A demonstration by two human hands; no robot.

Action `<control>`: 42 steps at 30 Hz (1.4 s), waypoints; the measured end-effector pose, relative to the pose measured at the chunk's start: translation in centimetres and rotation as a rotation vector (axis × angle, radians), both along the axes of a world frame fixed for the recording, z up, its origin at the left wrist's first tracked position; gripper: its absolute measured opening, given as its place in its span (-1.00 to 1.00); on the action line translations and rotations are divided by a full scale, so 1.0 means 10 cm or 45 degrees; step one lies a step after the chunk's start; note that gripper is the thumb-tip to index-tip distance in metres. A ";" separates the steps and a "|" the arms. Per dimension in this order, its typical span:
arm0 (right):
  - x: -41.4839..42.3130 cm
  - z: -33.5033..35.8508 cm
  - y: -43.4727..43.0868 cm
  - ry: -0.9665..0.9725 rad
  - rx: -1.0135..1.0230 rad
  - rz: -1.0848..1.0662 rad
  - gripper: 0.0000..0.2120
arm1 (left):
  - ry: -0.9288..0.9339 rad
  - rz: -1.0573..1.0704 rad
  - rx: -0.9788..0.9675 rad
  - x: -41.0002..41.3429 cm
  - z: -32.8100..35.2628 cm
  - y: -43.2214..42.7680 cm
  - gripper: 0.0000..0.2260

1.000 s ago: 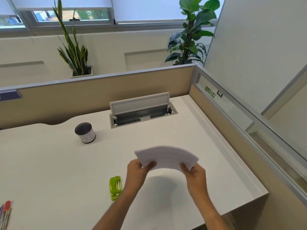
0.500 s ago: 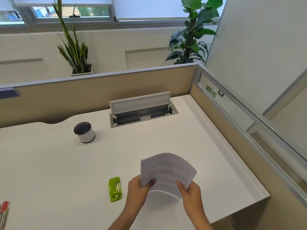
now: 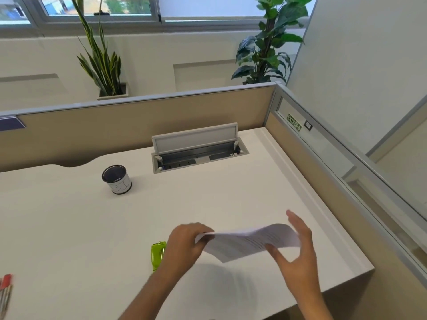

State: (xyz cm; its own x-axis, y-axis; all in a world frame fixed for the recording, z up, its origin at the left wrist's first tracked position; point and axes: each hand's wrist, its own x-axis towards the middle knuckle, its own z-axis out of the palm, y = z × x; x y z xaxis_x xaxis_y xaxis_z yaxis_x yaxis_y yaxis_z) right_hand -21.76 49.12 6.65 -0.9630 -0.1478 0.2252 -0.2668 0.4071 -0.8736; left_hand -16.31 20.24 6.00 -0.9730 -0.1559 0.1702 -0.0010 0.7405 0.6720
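A thin stack of printed white paper (image 3: 249,242) hangs above the white desk (image 3: 69,227), lying almost flat with its printed side up. My left hand (image 3: 184,244) grips the stack's left edge with curled fingers. My right hand (image 3: 298,252) is at the stack's right edge, fingers straight and spread, the thumb reaching under the sheets. A green stapler (image 3: 157,256) lies on the desk just left of my left wrist, partly hidden by it.
A dark cup with a white band (image 3: 116,179) stands at the back left. An open cable tray with a raised grey lid (image 3: 196,146) sits at the back of the desk. Red pens (image 3: 5,289) lie at the left edge. Beige partitions (image 3: 115,130) close the back and right sides.
The paper stack has turned from upright and bowed to nearly flat. My right hand has let go its pinch and opened along the right edge; my left hand moved over the left edge.
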 end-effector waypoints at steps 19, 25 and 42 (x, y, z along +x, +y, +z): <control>-0.34 -0.12 0.20 -0.481 -0.587 0.019 -0.66 | -0.120 0.074 1.131 -0.22 -0.17 -0.49 -0.64; -0.23 -0.72 0.09 -0.714 -0.422 -0.018 -0.77 | -0.361 0.326 1.099 -0.04 -0.74 -0.19 -0.81; -0.17 -0.58 0.18 -0.715 -0.380 -0.163 -0.74 | -0.239 0.334 0.844 0.09 -0.72 -0.24 -0.88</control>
